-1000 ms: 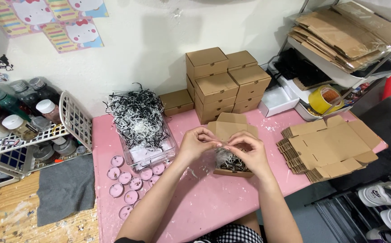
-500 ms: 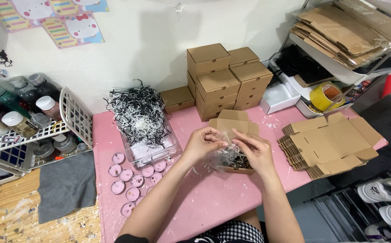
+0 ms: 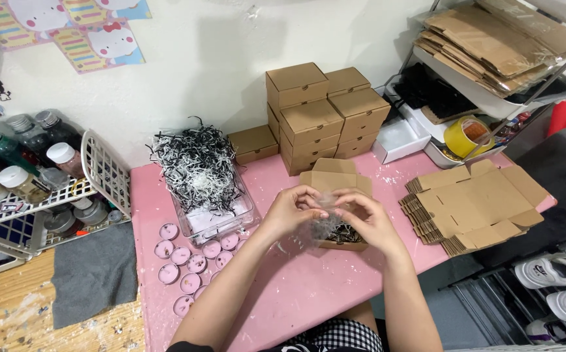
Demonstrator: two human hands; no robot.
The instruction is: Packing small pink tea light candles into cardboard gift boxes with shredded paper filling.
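**Clear wrapping pinched over an open carton**

Clear, crinkly film (image 3: 324, 207) sits between both hands, held just above a small open cardboard box (image 3: 336, 208) near the middle of the pink table (image 3: 309, 293). The left hand (image 3: 290, 210) and right hand (image 3: 366, 216) meet fingertip to fingertip, each closed on an edge of the film, probably so the thin sheet stays taut and off the tabletop while it is worked. What the film encloses is too blurred to tell. Under the hands the box stands with its lid flap tipped back toward the wall and dark shredded paper showing inside, likely as padding.

Just left of the box, a clear tub (image 3: 212, 210) heaped with black-and-white paper shred (image 3: 195, 163) stands within easy reach. Pale pink tealight candles (image 3: 191, 257) lie in rows along the table's front-left part, beside the tub. Folded brown boxes (image 3: 322, 114) are stacked at the back edge against the wall. Flat unfolded box blanks (image 3: 475, 202) are piled at the right edge. A roll of yellow tape (image 3: 464, 135) rests in a tray beyond the back-right corner.
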